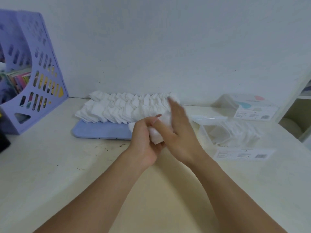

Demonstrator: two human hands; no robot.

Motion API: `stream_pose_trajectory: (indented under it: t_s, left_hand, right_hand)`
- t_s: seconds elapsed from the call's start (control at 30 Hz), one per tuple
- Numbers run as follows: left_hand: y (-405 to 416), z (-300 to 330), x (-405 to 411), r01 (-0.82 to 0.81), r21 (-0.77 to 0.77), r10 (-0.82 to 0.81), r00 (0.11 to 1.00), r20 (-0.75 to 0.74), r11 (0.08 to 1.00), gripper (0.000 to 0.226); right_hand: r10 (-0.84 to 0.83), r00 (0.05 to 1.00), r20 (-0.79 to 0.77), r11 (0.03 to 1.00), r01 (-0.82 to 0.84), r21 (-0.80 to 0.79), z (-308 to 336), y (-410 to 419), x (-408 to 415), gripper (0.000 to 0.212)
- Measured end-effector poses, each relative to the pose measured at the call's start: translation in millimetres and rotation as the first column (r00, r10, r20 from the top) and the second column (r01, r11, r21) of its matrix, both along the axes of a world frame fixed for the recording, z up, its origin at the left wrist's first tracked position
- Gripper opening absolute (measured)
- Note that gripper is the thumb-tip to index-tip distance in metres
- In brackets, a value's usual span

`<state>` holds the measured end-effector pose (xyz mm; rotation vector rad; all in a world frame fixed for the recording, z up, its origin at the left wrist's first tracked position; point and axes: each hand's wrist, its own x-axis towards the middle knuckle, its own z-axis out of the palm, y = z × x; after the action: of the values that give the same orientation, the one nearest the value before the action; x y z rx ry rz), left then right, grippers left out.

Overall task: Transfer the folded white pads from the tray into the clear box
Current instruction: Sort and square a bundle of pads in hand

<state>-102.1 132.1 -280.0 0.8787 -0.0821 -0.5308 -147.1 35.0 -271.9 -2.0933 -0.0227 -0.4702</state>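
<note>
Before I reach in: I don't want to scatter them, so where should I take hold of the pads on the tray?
Probably pinch a few pads by their upright top edges, from above. They stand overlapped in rows on the tray, so only those edges stick out.

I see the folded white pads (124,107) heaped in overlapping rows across the far part of the tray (101,131), close against the wall. The tray is flat, pale blue, with rounded corners, and its near strip is bare. A small bunch of pads (155,135) is up off the tray at its right end, held between my 2 hands. The clear box (235,137) sits on the counter well to the right of the tray, open at the top, with a row of pads already standing inside it, leaning.
</note>
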Motion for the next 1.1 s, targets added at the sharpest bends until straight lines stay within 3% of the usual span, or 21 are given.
stream_pose_trajectory:
  t_s: [0.07, 0.2, 0.3, 0.4, 0.57, 0.67, 0.87, 1.1]
  left_hand:
    - [1.8, 0.1, -0.9, 0.019, -0.017, -0.020, 0.999, -0.043, 1.000, 0.020]
    - [3.4, 3.2, 0.0, 0.043, -0.090, -0.056, 0.988, -0.146, 0.995, 0.035]
    - [6.8, 6.7, -3.3, 0.088, -0.162, -0.126, 0.961, -0.246, 0.983, 0.033]
    - [10.2, 5.1, -0.7, 0.146, -0.197, -0.197, 0.941, -0.275, 0.970, 0.052]
    - [9.7, 4.3, -3.0, 0.234, -0.250, -0.287, 0.937, -0.200, 0.939, 0.054]
    - [5.7, 8.7, -4.2, 0.247, -0.156, -0.266, 0.957, -0.117, 0.956, 0.055]
    - [-2.4, 2.7, 0.2, 0.072, 0.125, -0.074, 0.997, 0.006, 0.990, 0.039]
    - [-3.6, 0.2, -0.9, 0.029, 0.181, -0.035, 0.999, 0.033, 0.983, 0.034]
  right_hand:
    - [0.103, 0.991, -0.087, 0.994, -0.100, 0.035, -2.4, 1.4, 0.4, 0.094]
    - [0.066, 0.998, -0.026, 0.998, -0.065, 0.021, 3.2, -1.3, -0.9, 0.092]
    - [0.159, 0.983, -0.087, 0.987, -0.155, 0.043, 5.2, -8.8, -2.0, 0.099]
    - [0.199, 0.980, 0.005, 0.969, -0.197, 0.147, 6.8, -22.2, -0.3, 0.109]
    - [0.234, 0.963, 0.135, 0.912, -0.266, 0.314, 8.8, -28.4, 0.7, 0.086]
    - [0.195, 0.968, 0.160, 0.932, -0.234, 0.276, 7.7, -28.9, 2.9, 0.076]
    - [0.142, 0.981, 0.133, 0.982, -0.156, 0.106, 0.5, -32.4, 7.9, 0.072]
    - [0.160, 0.980, 0.115, 0.984, -0.168, 0.058, -0.5, -35.1, 8.4, 0.078]
